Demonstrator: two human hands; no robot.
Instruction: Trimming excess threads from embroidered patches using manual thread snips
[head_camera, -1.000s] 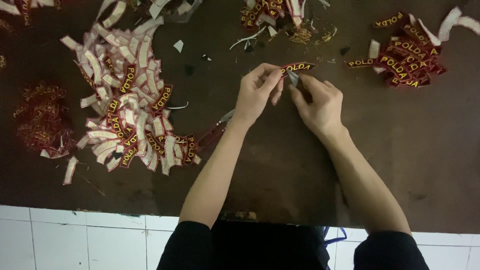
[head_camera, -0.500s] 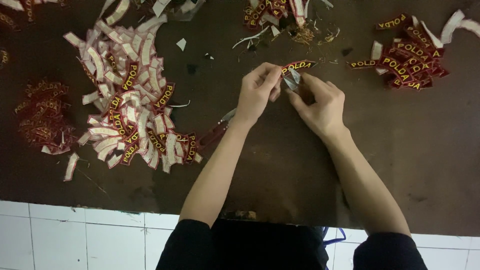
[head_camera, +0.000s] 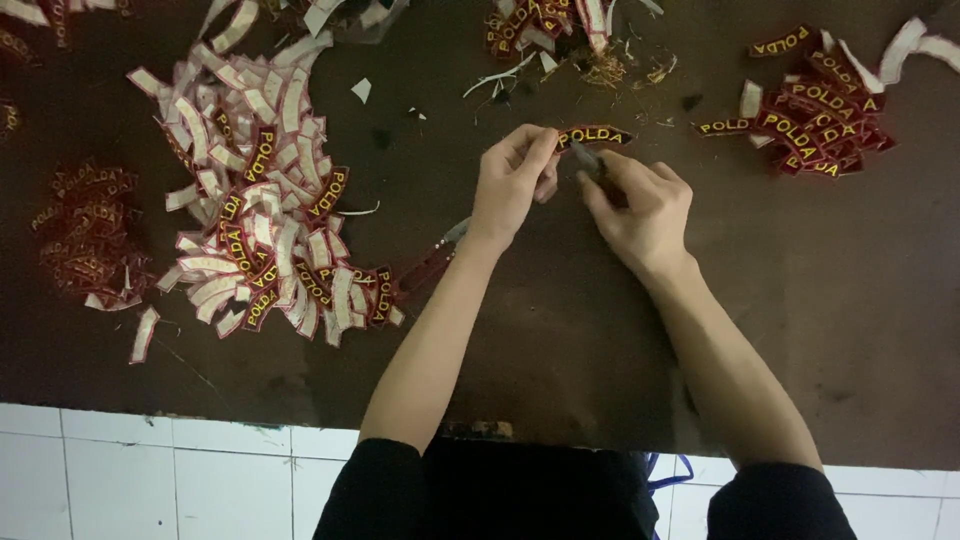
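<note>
barely shifted since half a second ago, both hands at the same spot. left hand pinching a curved red patch by its end, above the dark table. right hand closed around a small tool, tip just under the patch. big pile of patches well left, smaller heap right.

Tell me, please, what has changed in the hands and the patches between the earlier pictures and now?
Almost nothing changed. The left hand still pinches the curved red patch, and the right hand still works at it with a small tool, shifting only slightly. The big pile and the small pile on the dark table stayed put.
</note>
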